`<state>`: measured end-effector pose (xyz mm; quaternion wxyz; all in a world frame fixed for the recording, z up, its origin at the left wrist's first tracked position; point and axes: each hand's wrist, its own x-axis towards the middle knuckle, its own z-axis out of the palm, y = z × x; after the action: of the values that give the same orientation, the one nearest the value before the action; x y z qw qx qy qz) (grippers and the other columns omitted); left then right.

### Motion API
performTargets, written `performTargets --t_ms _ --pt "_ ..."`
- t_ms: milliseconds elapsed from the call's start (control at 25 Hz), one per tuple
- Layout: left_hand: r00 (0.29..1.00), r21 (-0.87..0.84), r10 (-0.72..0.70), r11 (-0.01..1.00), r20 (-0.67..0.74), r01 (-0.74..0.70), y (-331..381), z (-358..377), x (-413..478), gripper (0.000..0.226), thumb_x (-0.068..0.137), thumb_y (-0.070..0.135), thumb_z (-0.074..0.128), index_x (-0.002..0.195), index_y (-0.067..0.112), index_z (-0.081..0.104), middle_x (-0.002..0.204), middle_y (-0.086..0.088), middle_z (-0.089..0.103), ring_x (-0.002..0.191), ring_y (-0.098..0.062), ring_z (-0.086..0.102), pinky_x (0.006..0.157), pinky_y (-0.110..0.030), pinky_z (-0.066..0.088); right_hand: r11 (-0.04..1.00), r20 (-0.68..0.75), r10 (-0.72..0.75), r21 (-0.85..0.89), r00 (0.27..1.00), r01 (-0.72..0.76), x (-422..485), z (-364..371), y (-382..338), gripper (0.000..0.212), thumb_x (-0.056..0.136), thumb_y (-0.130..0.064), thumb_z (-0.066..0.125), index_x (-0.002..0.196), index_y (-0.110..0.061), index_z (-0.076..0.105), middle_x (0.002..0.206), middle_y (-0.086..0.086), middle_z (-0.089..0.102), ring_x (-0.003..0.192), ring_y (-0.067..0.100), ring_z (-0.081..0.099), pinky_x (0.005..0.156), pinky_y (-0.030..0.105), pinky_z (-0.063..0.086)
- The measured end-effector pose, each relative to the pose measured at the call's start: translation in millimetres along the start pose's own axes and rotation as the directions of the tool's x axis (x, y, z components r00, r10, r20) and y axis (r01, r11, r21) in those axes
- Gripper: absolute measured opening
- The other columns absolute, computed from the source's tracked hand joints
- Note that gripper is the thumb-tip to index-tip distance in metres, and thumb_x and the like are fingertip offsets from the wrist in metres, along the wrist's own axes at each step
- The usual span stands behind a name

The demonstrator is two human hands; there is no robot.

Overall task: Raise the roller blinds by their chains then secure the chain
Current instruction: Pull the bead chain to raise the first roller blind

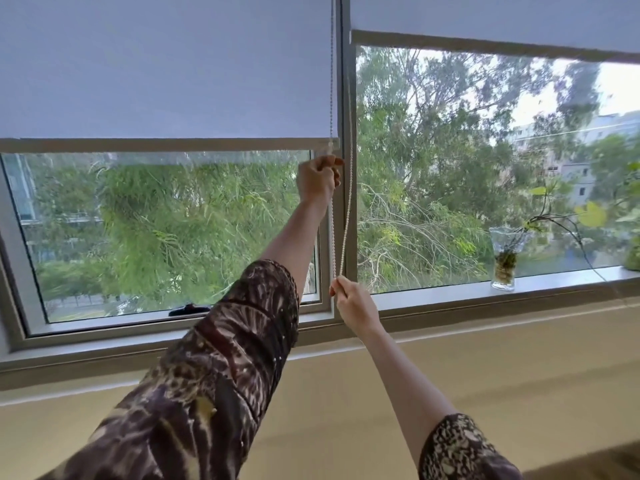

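Two pale grey roller blinds hang over a wide window. The left blind (166, 71) reaches lower, its bottom bar about a third of the way down the frame. The right blind (495, 19) sits higher. A white bead chain (347, 216) hangs in a loop along the mullion between them. My left hand (318, 180) is raised and shut on one strand of the chain just under the left blind's bottom bar. My right hand (351, 301) is lower and pinches the bottom of the chain loop near the window frame.
A glass vase (504, 261) with a leafy cutting stands on the sill (450, 289) at the right, with more plant leaves (635, 252) at the far right edge. A black window handle (188, 310) sits on the left pane's lower frame. A yellowish wall runs below the sill.
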<state>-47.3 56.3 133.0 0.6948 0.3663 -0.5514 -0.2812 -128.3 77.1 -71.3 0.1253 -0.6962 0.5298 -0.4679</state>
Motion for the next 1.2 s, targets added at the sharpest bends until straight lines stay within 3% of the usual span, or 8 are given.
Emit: performTargets --t_ms 160,320,480,640,800,920,1080,1200 --pt "0.999 0.02 -0.009 1.0 0.037 0.009 -40 -7 -18 0.021 0.093 0.002 0.053 0.086 0.008 0.072 0.071 0.003 0.064 0.053 -0.007 0.05 0.047 -0.024 0.045 0.994 0.041 0.058 -0.093 0.997 -0.054 -21 12 30 0.029 0.1 -0.029 0.037 0.076 -0.021 0.051 0.061 -0.004 0.057 0.057 0.019 0.053 0.052 0.033 0.037" --pt "0.998 0.077 -0.032 0.997 0.045 0.029 -77 -15 -38 0.035 0.094 0.002 0.053 0.068 0.022 0.066 0.062 0.005 0.061 0.045 -0.003 0.048 0.047 -0.026 0.043 0.987 0.244 0.161 -0.062 0.956 -0.151 -30 17 49 0.029 0.099 -0.026 0.039 0.076 -0.021 0.056 0.065 0.001 0.06 0.063 0.022 0.056 0.068 0.043 0.051" --pt "1.0 0.184 -0.003 0.983 0.002 0.003 -88 -27 -47 0.029 0.094 0.005 0.053 0.075 0.02 0.069 0.068 0.005 0.065 0.042 0.002 0.05 0.042 -0.017 0.043 0.978 0.36 0.188 0.02 0.914 -0.209 3 -5 22 0.028 0.098 -0.014 0.037 0.114 -0.009 0.061 0.086 0.007 0.065 0.07 0.017 0.056 0.062 0.029 0.052" --pt "1.0 0.267 0.025 0.963 -0.01 -0.021 -98 -39 -58 0.018 0.094 0.005 0.053 0.09 0.007 0.072 0.08 -0.006 0.067 0.052 -0.01 0.047 0.048 -0.025 0.041 0.952 0.189 0.121 0.255 0.974 -0.168 63 -44 -40 0.033 0.099 -0.008 0.032 0.121 0.002 0.055 0.104 0.024 0.066 0.083 0.026 0.058 0.075 0.035 0.051" --pt "1.0 0.317 -0.014 0.948 0.024 0.005 -116 -41 -79 0.019 0.094 0.008 0.054 0.095 0.007 0.073 0.088 -0.008 0.071 0.053 -0.006 0.046 0.042 -0.012 0.035 0.859 -0.003 0.07 0.509 0.998 -0.058 97 -73 -103 0.033 0.101 -0.027 0.036 0.114 -0.006 0.057 0.088 0.008 0.067 0.072 0.015 0.06 0.062 0.022 0.046" --pt "1.0 0.363 -0.004 0.932 0.018 -0.002 -129 -40 -94 0.019 0.094 0.009 0.056 0.095 0.012 0.074 0.085 0.002 0.07 0.047 -0.003 0.046 0.035 -0.01 0.033 0.779 -0.073 0.002 0.625 0.997 0.044 109 -88 -134 0.024 0.101 -0.023 0.039 0.11 -0.009 0.057 0.078 0.003 0.064 0.061 0.01 0.059 0.051 0.02 0.048" --pt "0.994 0.357 0.016 0.932 0.104 -0.053 -138 -38 -110 0.02 0.093 0.006 0.055 0.089 0.011 0.074 0.069 0.004 0.066 0.045 -0.002 0.048 0.039 -0.012 0.039 0.762 -0.126 -0.037 0.638 0.991 0.109 105 -83 -128 0.024 0.101 -0.016 0.038 0.093 -0.017 0.061 0.067 -0.002 0.05 0.052 0.007 0.039 0.044 0.021 0.033" --pt "0.95 0.35 -0.167 0.934 0.265 0.066 -142 -43 -108 0.02 0.095 0.005 0.052 0.09 0.006 0.072 0.069 0.003 0.067 0.056 -0.009 0.06 0.055 -0.022 0.054 0.844 -0.165 -0.04 0.523 0.985 0.122 98 -70 -111 0.024 0.101 -0.011 0.037 0.099 -0.009 0.061 0.069 -0.004 0.05 0.053 0.007 0.036 0.045 0.02 0.029"
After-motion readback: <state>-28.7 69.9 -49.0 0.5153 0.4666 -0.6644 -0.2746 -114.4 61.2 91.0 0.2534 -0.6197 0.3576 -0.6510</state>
